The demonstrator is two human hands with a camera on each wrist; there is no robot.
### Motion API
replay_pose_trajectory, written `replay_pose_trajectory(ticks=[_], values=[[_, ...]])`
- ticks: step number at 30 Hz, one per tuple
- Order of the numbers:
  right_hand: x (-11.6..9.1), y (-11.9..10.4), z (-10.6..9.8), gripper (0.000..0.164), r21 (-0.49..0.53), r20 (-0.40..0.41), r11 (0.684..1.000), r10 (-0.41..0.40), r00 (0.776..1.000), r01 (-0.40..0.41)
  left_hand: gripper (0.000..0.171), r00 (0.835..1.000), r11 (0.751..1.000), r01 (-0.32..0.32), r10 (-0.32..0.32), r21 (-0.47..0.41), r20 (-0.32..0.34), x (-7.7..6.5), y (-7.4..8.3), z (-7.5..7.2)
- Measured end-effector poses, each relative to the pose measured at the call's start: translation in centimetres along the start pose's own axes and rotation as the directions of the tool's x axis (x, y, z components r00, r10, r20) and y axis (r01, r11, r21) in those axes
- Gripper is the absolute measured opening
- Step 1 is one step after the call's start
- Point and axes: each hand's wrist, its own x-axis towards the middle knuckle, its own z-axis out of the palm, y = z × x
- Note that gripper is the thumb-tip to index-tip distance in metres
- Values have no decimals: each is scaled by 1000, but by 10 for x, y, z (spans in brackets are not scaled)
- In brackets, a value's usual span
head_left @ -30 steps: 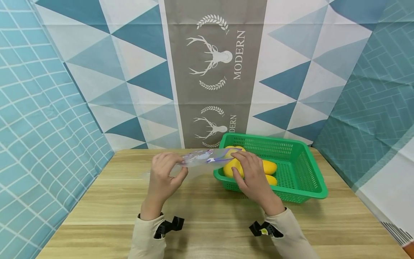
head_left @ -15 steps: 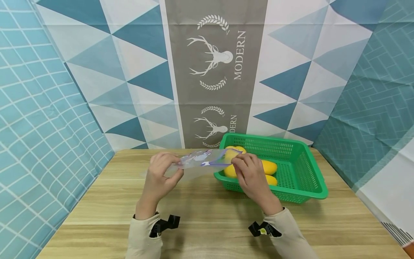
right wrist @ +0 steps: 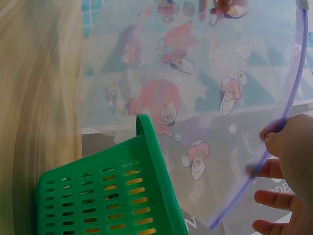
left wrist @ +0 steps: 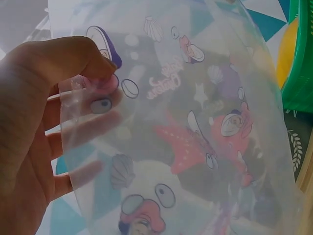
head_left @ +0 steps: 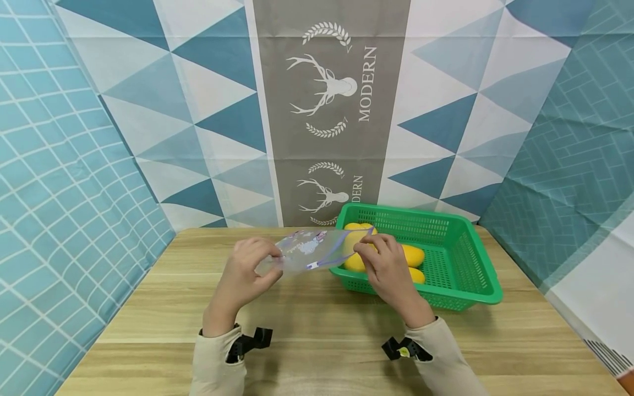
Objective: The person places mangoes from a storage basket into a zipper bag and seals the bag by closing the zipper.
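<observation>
A translucent plastic zip bag with cartoon prints and a purple zip edge hangs in the air between both hands. My left hand pinches its far-left side; in the left wrist view the thumb lies on the near face of the bag, with the fingers showing through from behind. My right hand pinches the purple zip edge between thumb and fingers. A white slider sits at the near end of the zip. The bag looks flat, with nothing seen inside.
Right of the bag stands a green perforated basket holding several yellow mangoes; the bag and right hand partly cover them. Both rest on a wood-grain table. Patterned cloth walls enclose the back and sides.
My left hand has shifted a little to the left. The bag has tilted, so more of its printed face shows and its slider end is lower. The right hand has barely moved.
</observation>
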Motion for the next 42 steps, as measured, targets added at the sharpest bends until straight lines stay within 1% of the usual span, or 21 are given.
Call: replay_pose_trajectory(ticks=[3,8,13,17,20,21,22,24,25,27,29,31,32,33,35,36,37,38,39,40,42], values=[[0,1,0,43,-9,-2,1000,-14,1000,14,16,999,1000,-2,2,-4,46,1,2,0],[1,3,-1,40,-26,-11,998,-53,999,53,21,994,999,-20,25,-44,109,2,6,2],[2,4,-3,39,-23,-25,997,-76,997,76,30,989,996,-36,48,-85,138,3,10,5],[1,6,-5,35,-17,-15,997,-76,997,75,37,984,994,-18,38,-109,177,4,14,7],[0,7,-4,17,-22,9,997,-75,997,75,43,973,992,11,18,-126,230,6,18,9],[0,8,-4,14,-25,18,997,-74,997,74,45,968,991,24,9,-128,251,6,20,10],[-1,9,-4,15,-28,24,997,-74,997,75,49,962,991,35,2,-129,273,7,21,11],[-2,10,-3,23,-37,34,996,-77,996,78,60,941,988,83,-34,-131,337,8,25,12],[-3,10,-2,24,-42,38,996,-78,996,80,67,927,986,112,-58,-127,371,8,27,12],[-3,12,-2,21,-53,47,995,-88,995,90,82,888,979,182,-122,-96,444,9,32,12],[-3,12,-2,19,-63,58,993,-101,993,104,94,842,967,249,-186,-59,507,9,36,9],[-3,13,-3,19,-68,74,991,-110,991,115,102,802,954,298,-244,-13,545,8,39,6],[-3,13,-3,20,-71,83,990,-114,990,120,104,787,949,315,-264,4,557,7,40,3],[-3,12,-3,21,-74,91,990,-117,989,123,106,776,945,327,-282,21,564,6,41,1],[-3,12,-4,25,-77,106,989,-117,987,126,106,762,938,341,-313,59,567,5,43,-5],[-2,12,-5,26,-78,112,989,-117,987,126,105,760,936,345,-325,74,563,4,43,-7],[-2,11,-5,26,-80,118,989,-117,986,127,102,765,935,345,-332,83,552,4,44,-10],[-2,11,-6,27,-81,121,989,-117,986,128,98,777,938,334,-329,92,537,4,44,-12],[-2,11,-6,27,-81,125,988,-118,985,129,94,792,943,316,-321,100,519,4,44,-13],[-2,11,-6,26,-82,128,988,-118,985,129,89,812,951,293,-303,101,499,5,44,-13],[-2,10,-7,27,-78,133,988,-122,984,133,79,853,968,234,-248,87,459,7,45,-12]])
